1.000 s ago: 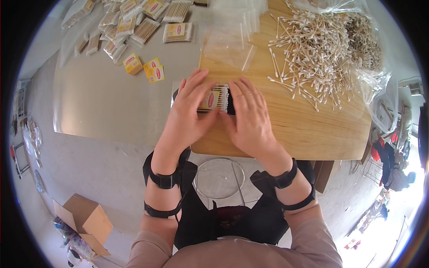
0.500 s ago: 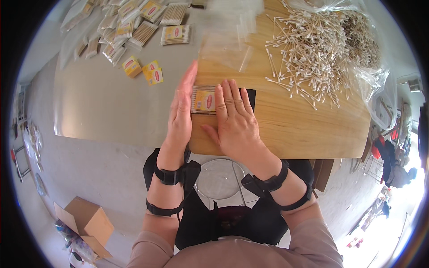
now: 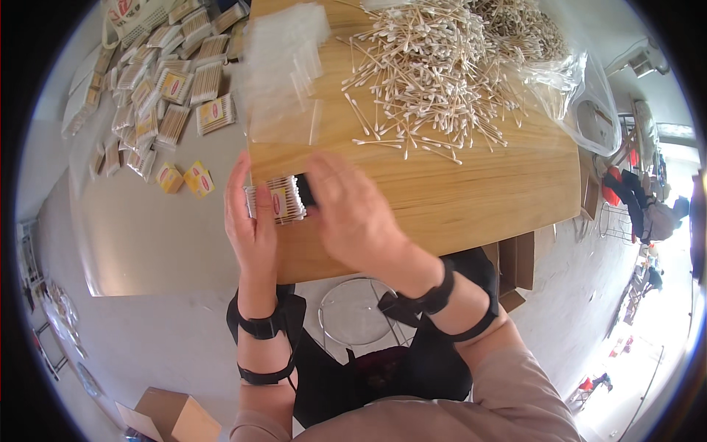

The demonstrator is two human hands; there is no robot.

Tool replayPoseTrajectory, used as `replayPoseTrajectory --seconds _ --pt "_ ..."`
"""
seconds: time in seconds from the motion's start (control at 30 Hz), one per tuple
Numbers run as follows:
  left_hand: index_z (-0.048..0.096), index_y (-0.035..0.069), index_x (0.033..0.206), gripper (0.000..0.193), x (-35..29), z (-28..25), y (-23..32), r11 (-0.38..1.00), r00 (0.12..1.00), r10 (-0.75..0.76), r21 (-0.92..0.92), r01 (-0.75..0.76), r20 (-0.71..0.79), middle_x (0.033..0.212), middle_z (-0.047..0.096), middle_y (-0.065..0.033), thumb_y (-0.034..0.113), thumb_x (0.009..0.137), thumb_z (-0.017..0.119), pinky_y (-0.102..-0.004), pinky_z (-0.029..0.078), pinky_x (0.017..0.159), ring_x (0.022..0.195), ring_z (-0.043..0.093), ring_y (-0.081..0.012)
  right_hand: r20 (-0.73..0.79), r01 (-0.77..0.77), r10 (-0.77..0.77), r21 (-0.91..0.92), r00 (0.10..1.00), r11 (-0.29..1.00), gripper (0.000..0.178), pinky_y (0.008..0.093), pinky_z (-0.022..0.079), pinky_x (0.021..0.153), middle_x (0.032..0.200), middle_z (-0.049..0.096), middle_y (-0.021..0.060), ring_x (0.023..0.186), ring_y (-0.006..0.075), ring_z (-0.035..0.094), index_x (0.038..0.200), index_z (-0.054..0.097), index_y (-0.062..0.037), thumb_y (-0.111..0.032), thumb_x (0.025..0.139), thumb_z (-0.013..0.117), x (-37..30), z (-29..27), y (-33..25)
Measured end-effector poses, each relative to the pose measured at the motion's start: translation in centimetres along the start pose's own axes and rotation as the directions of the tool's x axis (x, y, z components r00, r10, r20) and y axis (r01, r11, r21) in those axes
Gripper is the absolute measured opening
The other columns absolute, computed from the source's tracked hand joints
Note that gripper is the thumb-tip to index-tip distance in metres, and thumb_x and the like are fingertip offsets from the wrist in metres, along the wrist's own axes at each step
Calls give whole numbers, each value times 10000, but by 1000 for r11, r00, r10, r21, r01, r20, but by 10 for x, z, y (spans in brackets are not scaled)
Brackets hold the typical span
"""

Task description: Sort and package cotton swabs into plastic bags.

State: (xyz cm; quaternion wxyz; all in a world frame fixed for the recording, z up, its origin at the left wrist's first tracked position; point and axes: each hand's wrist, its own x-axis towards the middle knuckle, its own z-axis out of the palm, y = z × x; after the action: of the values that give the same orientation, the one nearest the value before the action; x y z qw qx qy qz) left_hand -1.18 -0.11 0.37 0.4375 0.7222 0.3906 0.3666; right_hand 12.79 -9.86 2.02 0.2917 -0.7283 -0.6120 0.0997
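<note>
A flat pack of cotton swabs (image 3: 292,200) with a yellow printed card on it lies at the left edge of the wooden board. My left hand (image 3: 252,225) grips the pack's left end, thumb on top and fingers along the far side. A small black flat piece (image 3: 305,189) sits against the pack's right end. Beside it, my right hand (image 3: 352,214) is smeared by motion, so its fingers are unclear and I cannot tell whether it touches the black piece.
Loose cotton swabs (image 3: 434,66) are heaped at the back of the wooden board (image 3: 456,199), beside a clear plastic bag (image 3: 589,110). Clear flat pouches (image 3: 283,81) lie back left. Several filled packs (image 3: 175,87) and two stacks of yellow cards (image 3: 199,179) rest on the grey surface.
My left hand has gone from an upright palm beside the pack to gripping it. My right hand has lifted off the pack's top and moved to its right. The view has shifted.
</note>
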Motion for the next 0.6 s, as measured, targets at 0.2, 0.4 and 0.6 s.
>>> replayPoseTrajectory --seconds 0.2,0.4,0.6 --pt "608 8 1195 253 0 31 23 959 972 224 164 -232 67 1183 646 -135 -3 946 571 -316 516 797 1003 638 -267 -203 -207 175 -153 964 966 145 442 494 801 967 578 138 941 348 569 944 616 -32 -68 809 655 1 -48 81" --pt "630 12 1116 262 2 57 33 941 948 274 155 -299 164 1110 655 -136 -39 859 629 -378 502 801 980 626 -325 -52 -80 78 -39 996 996 94 430 489 750 838 578 109 870 326 576 851 629 -37 -55 789 698 -7 -42 69" --pt "657 40 1040 265 -1 68 38 912 911 190 278 -302 366 990 612 -112 10 783 715 -402 477 786 922 590 -310 -27 -116 118 49 993 992 113 432 502 746 912 591 114 911 330 590 880 604 -44 -85 802 675 -21 -48 80"
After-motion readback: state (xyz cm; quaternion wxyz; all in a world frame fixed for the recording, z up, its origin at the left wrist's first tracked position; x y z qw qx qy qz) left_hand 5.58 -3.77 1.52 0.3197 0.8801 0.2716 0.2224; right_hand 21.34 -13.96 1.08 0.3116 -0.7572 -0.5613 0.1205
